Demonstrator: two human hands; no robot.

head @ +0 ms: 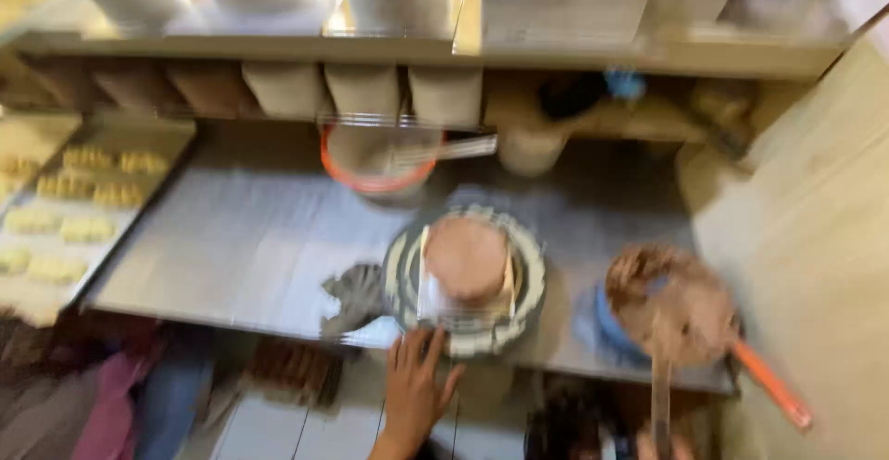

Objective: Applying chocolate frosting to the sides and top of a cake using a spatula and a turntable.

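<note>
Head cam is pretty blurry here, but you can make out a steel worktop running under a wooden shelf, with a pale wood wall on the right side.

Left hand reaches up from the bottom edge, fingers spread and flat, fingertips just touching the front rim of a round striped turntable that sits at the worktop's front edge. So it's open, not clamped on anything. On the turntable sits a round pinkish-brown cake with a pale board or card under it.

Right hand is barely in view at the bottom edge, wrapped around what looks like a long spatula handle that goes up into a bowl of chocolate-coloured cream near the worktop's front right corner. An orange handle sticks out from the bowl past the front edge.

Just left of the turntable there's a dark crumpled cloth. Behind the cake, toward the back edge, stands an orange-rimmed container with a metal utensil lying across it, and a small pale cup beside that. Far left, a tray holds rows of yellowish pastries. Pale tubs line the shelf above. Nothing sits between the left hand and the turntable.
</note>
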